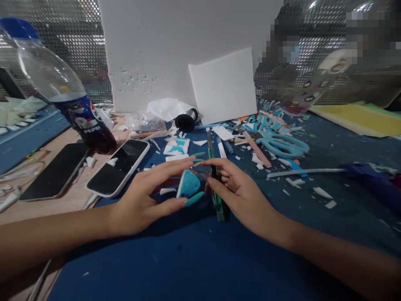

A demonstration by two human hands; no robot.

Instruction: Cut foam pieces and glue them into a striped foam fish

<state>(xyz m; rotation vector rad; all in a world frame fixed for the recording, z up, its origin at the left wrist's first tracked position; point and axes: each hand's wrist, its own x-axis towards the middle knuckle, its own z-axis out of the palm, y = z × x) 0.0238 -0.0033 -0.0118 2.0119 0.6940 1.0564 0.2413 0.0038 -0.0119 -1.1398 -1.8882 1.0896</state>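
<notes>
A small teal foam piece with a white edge (188,185) stands on the blue mat (188,259) between my hands. My left hand (147,200) holds it, thumb at its lower right and long fingers stretched over its top. My right hand (233,190) is closed round a green utility knife (214,175), whose blade end points away from me, close beside the foam piece. My fingertips nearly meet above the piece.
Two phones (120,167) (56,170) lie at the left beside a tilted Pepsi bottle (65,90). Blue scissors (283,144), a marker (221,147), a black roll (186,121) and foam scraps litter the mat. White foam boards (224,85) lean at the back. A glue gun (369,175) lies right.
</notes>
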